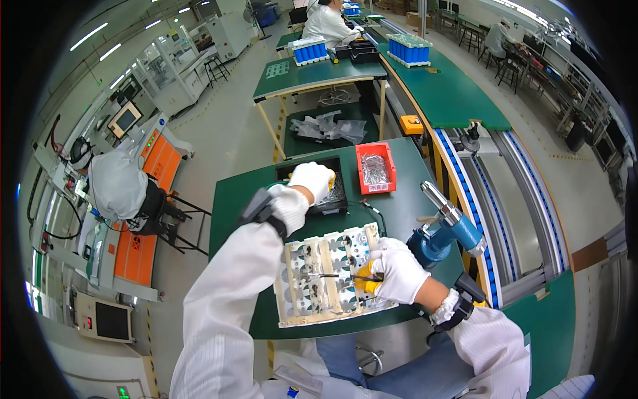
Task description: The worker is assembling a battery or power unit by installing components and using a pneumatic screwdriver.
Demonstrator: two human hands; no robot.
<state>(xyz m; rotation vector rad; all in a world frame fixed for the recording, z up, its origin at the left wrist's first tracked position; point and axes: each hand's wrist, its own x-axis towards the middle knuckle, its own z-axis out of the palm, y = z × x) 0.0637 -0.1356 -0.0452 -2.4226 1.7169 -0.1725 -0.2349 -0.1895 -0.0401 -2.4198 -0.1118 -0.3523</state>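
A white tray-like frame [321, 255] lies on the green table in front of me, with metal strips and dark wires across its top. My right hand [399, 271], in a white glove with yellow fingertips, is over its right side. Its fingers are closed on a thin dark rod or lead [337, 275], whose exact kind I cannot make out. My left hand [312, 181], gloved the same way, is at a black bin [330, 207] of small metal pieces. Its fingers are curled; whatever they hold is hidden.
A red bin [391, 167] of metal rivets stands beside the black one. The blue rivet gun [433, 241] stands at the table's right, by a roller conveyor [480, 219]. Blue cell packs [408, 50] sit farther off. People work at the left [119, 183] and far end.
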